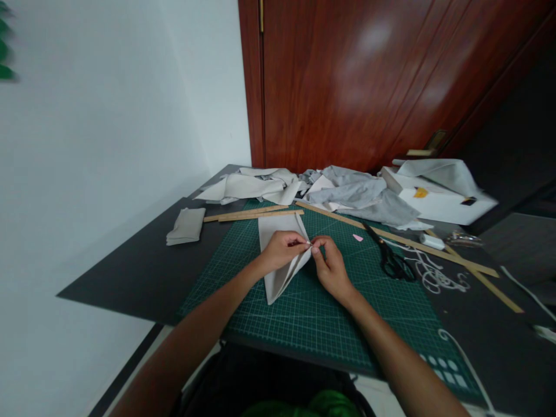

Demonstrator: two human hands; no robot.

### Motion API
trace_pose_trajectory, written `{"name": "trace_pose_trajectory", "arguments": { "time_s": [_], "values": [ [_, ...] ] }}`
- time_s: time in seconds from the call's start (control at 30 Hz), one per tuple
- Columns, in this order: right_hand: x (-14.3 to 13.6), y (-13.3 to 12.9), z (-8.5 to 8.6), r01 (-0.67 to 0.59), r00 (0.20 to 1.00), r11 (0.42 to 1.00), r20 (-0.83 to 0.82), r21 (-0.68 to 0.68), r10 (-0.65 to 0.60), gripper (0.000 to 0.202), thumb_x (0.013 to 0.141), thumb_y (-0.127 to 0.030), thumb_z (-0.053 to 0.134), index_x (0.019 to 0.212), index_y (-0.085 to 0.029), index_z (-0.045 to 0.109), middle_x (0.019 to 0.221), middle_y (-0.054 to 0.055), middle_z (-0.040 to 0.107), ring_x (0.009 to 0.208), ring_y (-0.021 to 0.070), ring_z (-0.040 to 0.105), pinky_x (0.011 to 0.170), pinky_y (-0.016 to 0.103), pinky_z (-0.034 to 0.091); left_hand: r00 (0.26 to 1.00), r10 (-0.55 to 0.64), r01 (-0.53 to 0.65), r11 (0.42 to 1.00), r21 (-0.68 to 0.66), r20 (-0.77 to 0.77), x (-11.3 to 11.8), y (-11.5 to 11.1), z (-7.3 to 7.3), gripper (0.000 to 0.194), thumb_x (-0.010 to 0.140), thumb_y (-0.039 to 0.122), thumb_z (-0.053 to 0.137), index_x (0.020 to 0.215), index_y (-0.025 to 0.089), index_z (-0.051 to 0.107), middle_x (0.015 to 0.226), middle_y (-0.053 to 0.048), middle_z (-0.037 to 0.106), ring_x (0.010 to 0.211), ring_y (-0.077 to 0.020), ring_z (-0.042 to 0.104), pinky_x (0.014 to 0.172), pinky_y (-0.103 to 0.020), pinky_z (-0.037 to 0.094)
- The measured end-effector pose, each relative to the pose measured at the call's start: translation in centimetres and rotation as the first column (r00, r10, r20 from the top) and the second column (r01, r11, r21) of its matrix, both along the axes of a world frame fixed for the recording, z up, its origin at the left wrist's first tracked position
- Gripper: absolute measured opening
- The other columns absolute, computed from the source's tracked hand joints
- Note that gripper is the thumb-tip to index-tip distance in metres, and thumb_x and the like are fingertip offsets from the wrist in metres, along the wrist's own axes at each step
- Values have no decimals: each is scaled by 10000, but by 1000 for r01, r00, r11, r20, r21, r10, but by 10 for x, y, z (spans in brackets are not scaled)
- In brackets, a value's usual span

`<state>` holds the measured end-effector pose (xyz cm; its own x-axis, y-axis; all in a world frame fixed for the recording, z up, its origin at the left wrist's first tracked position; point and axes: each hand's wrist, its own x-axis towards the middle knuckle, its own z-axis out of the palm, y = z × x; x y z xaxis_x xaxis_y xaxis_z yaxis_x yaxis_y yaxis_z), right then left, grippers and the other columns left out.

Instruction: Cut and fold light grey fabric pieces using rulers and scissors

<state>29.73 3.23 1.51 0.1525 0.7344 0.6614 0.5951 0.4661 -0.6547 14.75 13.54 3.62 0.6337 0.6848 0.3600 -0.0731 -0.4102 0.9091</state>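
Observation:
A light grey folded fabric piece [274, 282] lies partly raised over the green cutting mat [334, 324]. My left hand [284, 249] pinches its right edge near the upper corner. Close beside it, my right hand [330, 263] is closed on the same edge, thumb and forefinger together. The fingertips of both hands almost meet there, and a small whitish bit shows between them, too small to make out. Below the hands the fabric's layers stand slightly apart.
Wooden rulers [260, 215] cross the mat's far side. Black scissors [391, 260], white cord [430, 272] and a pink chalk piece [357, 237] lie right. Folded cloths [186, 226] sit left. Fabric heaps [356, 188] and a white box [443, 200] stand at the back.

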Motion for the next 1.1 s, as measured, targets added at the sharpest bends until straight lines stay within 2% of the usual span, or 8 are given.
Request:
{"name": "trace_pose_trajectory", "arguments": {
  "time_s": [0.13, 0.33, 0.5, 0.67, 0.83, 0.93, 1.1],
  "values": [
    [-1, -1, -1, 7, 1000, 1000, 4, 1, -7, 113, 1051, -319, 485, 979, -264, 553, 1047, 47, 651, 1023, 241, 605, 937, 417, 461, 997, 81, -81, 995, 61, 1, 2, -3, -1, 210, 794, 344, 750, 786, 134, 762, 696, -33, 719, 611, -111, 602, 568, -203, 433],
    [-2, -1, -3, 34, 999, 999, -41, -33, -35, 165, 1050, -374, 485, 975, -262, 580, 943, 36, 659, 919, 239, 611, 862, 398, 485, 1000, -16, 16, 1000, -12, -12, 1, -6, 2, 257, 781, 385, 766, 779, 130, 742, 665, -18, 682, 587, -101, 574, 562, -204, 433],
    [-1, -1, 0, 71, 997, 996, -13, -49, -72, 143, 1036, -347, 504, 954, -258, 579, 899, 30, 661, 871, 237, 612, 815, 390, 487, 997, -75, 74, 997, -27, -30, -1, -8, 5, 263, 796, 388, 770, 824, 127, 759, 712, -31, 701, 624, -113, 588, 598, -218, 446],
    [2, -2, 4, 103, 993, 995, 68, -14, -101, 115, 1031, -312, 519, 953, -262, 586, 907, 32, 680, 894, 246, 629, 871, 417, 473, 998, -67, 66, 997, -34, -21, -2, -9, 7, 285, 824, 398, 776, 858, 115, 785, 749, -50, 729, 661, -131, 612, 629, -230, 457],
    [4, -3, 8, 114, 978, 992, 170, 46, -121, 146, 1036, -278, 524, 1118, -260, 643, 1023, 67, 728, 987, 267, 657, 928, 456, 459, 998, -63, 62, 992, -110, -5, -2, -9, 6, 321, 826, 423, 782, 896, 110, 799, 761, -59, 743, 659, -130, 610, 616, -227, 447],
    [6, -2, 8, 81, 968, 995, 232, 62, -94, 170, 1045, -248, 515, 1092, -265, 678, 1022, 65, 743, 992, 264, 670, 942, 465, 448, 998, -62, 60, 984, -169, -9, 0, -8, 5, 331, 796, 438, 812, 859, 113, 794, 705, -44, 721, 626, -125, 596, 593, -225, 445],
    [10, 0, 4, 96, 977, 993, 184, 72, -107, 127, 1031, -257, 543, 1080, -271, 660, 992, 59, 737, 962, 268, 665, 895, 450, 483, 999, -49, 47, 952, -301, 0, 3, -8, 5, 380, 742, 488, 856, 800, 124, 763, 635, -6, 673, 572, -107, 570, 557, -216, 446]
  ]
}}
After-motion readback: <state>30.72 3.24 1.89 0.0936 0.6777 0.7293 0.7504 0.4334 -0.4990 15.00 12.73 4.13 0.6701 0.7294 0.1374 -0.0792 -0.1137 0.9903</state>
